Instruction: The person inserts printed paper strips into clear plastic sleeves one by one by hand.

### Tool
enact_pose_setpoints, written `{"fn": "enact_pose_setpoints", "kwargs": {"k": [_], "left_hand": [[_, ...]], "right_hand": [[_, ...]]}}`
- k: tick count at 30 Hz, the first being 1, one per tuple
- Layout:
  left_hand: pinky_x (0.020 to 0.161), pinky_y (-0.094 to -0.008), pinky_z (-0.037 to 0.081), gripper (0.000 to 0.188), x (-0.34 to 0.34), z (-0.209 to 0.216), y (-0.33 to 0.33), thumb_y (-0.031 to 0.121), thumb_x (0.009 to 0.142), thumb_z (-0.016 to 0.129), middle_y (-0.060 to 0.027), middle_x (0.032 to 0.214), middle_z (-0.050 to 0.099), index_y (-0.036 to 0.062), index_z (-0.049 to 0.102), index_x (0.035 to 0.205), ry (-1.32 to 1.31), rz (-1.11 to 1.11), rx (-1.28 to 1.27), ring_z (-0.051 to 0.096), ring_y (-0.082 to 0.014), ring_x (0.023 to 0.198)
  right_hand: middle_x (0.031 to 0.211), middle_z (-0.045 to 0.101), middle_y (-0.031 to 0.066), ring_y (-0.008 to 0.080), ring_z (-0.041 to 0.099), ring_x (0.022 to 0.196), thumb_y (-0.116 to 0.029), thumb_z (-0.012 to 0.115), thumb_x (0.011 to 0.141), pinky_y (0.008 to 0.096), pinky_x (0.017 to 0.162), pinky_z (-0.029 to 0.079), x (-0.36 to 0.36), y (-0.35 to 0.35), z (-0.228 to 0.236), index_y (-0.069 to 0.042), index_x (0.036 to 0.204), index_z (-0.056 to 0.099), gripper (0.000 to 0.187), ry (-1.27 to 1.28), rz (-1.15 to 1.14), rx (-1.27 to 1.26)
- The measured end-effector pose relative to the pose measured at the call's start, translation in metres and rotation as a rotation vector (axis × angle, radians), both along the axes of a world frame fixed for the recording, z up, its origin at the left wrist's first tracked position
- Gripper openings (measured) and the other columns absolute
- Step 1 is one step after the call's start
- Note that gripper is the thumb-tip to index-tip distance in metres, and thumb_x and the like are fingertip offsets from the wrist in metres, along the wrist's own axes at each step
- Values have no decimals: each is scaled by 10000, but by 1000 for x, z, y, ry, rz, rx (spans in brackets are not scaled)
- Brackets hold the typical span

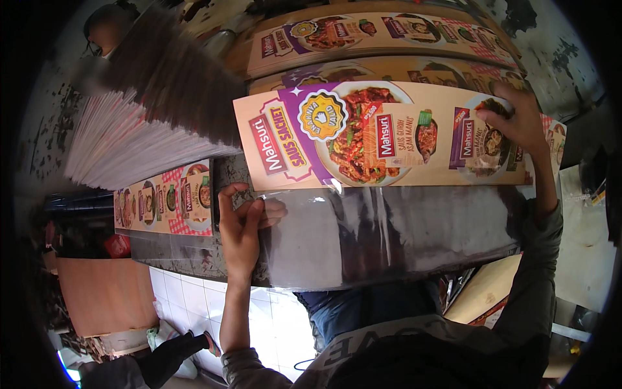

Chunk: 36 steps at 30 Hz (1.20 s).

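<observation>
A long printed cardboard strip [311, 162] with food pictures, in peach and purple, lies tilted across the middle of the dark table. My right hand [515, 123] grips its right end, thumb over the front and fingers at the top edge. Below it, a glossy clear plastic sheet [389, 240] spreads along the near side of the table. At that sheet's left edge is my left hand [243, 227], thumb on top and some fingers reaching right, seemingly beneath the film. The strip's lower edge runs just above the plastic; whether it is inside cannot be told.
Similar printed strips lie stacked [382, 39] at the back. A tall, fanned pile of sheets [129, 136] leans at left, above another printed piece [175, 201]. A brown box [107, 288] and a person's leg [168, 356] show lower left; another person is far left.
</observation>
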State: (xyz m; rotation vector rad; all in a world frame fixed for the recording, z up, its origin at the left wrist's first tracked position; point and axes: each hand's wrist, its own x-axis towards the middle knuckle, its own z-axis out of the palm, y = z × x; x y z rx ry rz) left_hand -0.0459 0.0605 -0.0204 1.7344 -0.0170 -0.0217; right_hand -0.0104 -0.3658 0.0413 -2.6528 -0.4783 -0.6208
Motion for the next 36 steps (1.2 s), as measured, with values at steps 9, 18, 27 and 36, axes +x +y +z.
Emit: {"fn": "enact_pose_setpoints", "kwargs": {"k": [9,18,27,36], "left_hand": [[672,-247,516,234,2,1,2,73,923,477,-151,806,663,32,346,1112,56,24,-68,664,-196,730],[692,-254,519,236,2,1,3,89,924,476,-151,829,667,29,353,1116,69,14,-77,666,-192,742],[687,-241,522,202,4,2,5,84,930,460,-146,844,669,32,377,1107,108,0,-39,673,-193,770],[674,-236,527,193,4,3,6,85,934,462,-144,853,673,33,383,1101,109,-14,-62,674,-186,772]], "right_hand": [[814,643,137,291,615,707,-261,749,685,328,649,469,1,-12,-5,-30,966,633,382,111,-14,-120],[839,654,132,258,631,729,-222,748,686,316,674,479,-2,-11,-5,-22,1006,631,395,5,36,-83],[846,657,111,217,631,729,-214,733,706,291,675,479,-6,-10,0,-43,1022,637,372,111,0,-4],[794,645,108,233,613,698,-220,732,702,306,658,471,-6,-10,1,-31,947,641,322,127,7,-71]]}}
